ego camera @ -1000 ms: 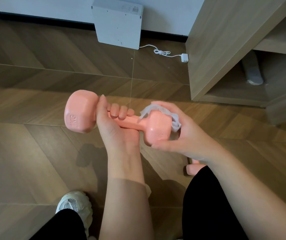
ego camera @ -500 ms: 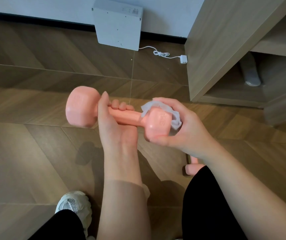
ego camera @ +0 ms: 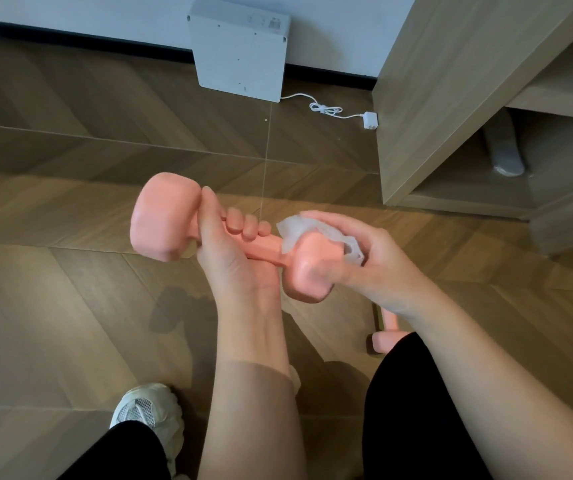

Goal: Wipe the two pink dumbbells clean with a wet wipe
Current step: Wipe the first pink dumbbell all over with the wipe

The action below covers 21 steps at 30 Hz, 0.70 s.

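At the lower left of the frame we see our white mesh sneaker (ego camera: 146,415) on the herringbone wood floor (ego camera: 53,271), with a black trouser leg (ego camera: 122,452) running off the bottom edge. Just left of centre we hold a pink dumbbell (ego camera: 164,221) above the floor, lying roughly level with its right end tipped slightly lower. Our left hand (ego camera: 235,258) is closed around its handle: the thumb lies up against the inner face of the left head, and three fingertips (ego camera: 243,225) curl over the top of the bar.

Right of that, a crumpled white wet wipe (ego camera: 299,228) drapes over the top and far side of the dumbbell's right head. Our right hand (ego camera: 364,261) cups that head from the right, fingers curved over the wipe and pressing it to the pink surface, the thumb against the near face.

Below our right wrist, the second pink dumbbell (ego camera: 384,336) lies on the floor, mostly hidden by the forearm and our other black-clad leg (ego camera: 413,410).

At top centre a flat grey box (ego camera: 240,46) leans against the wall, and a white cable with a plug (ego camera: 370,120) trails from it to the right. A wooden cabinet (ego camera: 434,98) with open shelves fills the upper right.
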{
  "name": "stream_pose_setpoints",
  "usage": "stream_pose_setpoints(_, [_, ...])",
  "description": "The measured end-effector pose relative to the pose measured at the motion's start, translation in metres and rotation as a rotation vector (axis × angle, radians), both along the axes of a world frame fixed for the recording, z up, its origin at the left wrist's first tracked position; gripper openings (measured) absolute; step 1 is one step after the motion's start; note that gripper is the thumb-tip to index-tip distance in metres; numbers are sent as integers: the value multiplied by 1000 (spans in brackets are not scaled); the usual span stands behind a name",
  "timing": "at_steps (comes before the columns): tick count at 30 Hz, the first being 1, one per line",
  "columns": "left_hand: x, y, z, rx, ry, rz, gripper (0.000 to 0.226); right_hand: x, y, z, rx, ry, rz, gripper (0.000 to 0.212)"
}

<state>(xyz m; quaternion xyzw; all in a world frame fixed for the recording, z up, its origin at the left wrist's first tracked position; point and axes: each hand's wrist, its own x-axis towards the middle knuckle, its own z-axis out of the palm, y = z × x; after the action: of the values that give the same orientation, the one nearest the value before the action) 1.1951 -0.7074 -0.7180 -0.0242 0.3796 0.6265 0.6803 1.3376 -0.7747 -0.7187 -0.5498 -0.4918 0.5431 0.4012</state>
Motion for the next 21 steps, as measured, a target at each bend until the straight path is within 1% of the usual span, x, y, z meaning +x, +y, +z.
stream_pose_setpoints(2, [0,0,-1,-47,-5,30,33,-2,-1,-4,-27,-72,58,74])
stream_pose_setpoints(4, [0,0,-2,-66,-6,43,30,-5,0,-4,-13,-88,40,77])
stream_pose_setpoints(7, [1,2,-1,-56,13,22,24,-7,1,-2,31,-79,-29,70])
stream_pose_setpoints(11, [-2,3,1,-29,42,11,20,-8,2,3,103,-103,-92,52])
stream_pose_setpoints(13, [-3,3,0,-42,71,15,18,-7,3,4,104,-146,-122,51])
stream_pose_setpoints(15, [-4,3,0,-70,111,24,18,-7,3,3,83,-185,-91,56])
stream_pose_setpoints(18, [-6,5,-2,-106,135,25,14,-10,2,0,78,-304,19,78])
stream_pose_setpoints(19, [-7,6,-2,-108,127,18,12,-12,3,0,88,-322,20,81])
stream_pose_setpoints(21, [-9,7,-3,-83,105,-8,9,-13,3,0,129,-323,-25,77])
